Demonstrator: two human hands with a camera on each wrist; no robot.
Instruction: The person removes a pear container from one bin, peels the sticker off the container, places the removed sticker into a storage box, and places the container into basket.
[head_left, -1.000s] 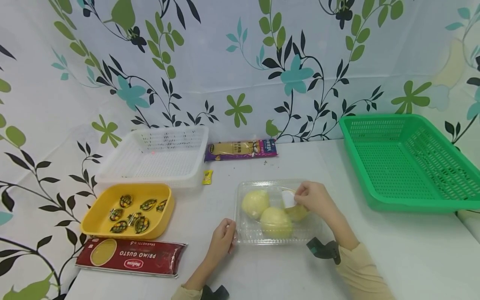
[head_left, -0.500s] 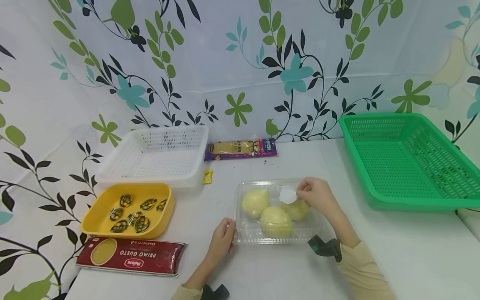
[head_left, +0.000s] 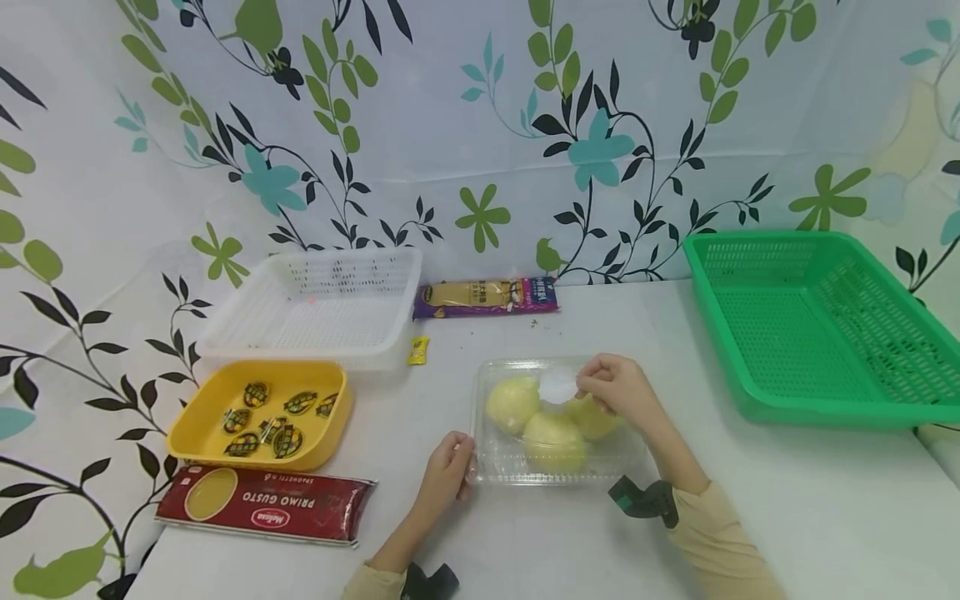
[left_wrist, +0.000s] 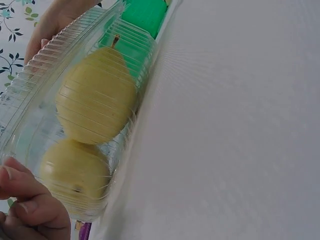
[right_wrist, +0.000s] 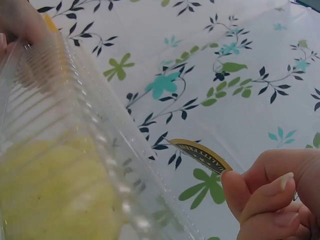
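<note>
Peeling of a round sticker (head_left: 558, 386) from the clear clamshell box (head_left: 555, 421) is recorded, with the box taken as the landmark throughout. Well to the left of the box, a yellow tray (head_left: 262, 412) holding small wrapped sweets, a red spaghetti packet (head_left: 264, 506) in front of it and a white basket (head_left: 315, 308) behind it are noted unchanged. At the box's left near corner the left hand (head_left: 448, 471) is seen with fingers curled onto the rim, gripping it and holding the box flat on the table (head_left: 787, 500); this grip matches the two earlier frames. Inside the box three yellow pears (head_left: 551, 437) are visible, pressed against the ribbed lid in the left wrist view. Over the lid's rear right part the right hand (head_left: 618, 392) is held with thumb and forefinger pinching the sticker's edge. Compared with a second ago, the sticker has been carried leftward and upward over the lid and turned from a folded flap to a nearly full disc; in the right wrist view it is seen clear of the plastic, its printed face edge-on. It is judged that the seal is off or nearly so, leaving the lid free to open. To the right of the box, well apart, a green basket (head_left: 817, 325) is noted.
</note>
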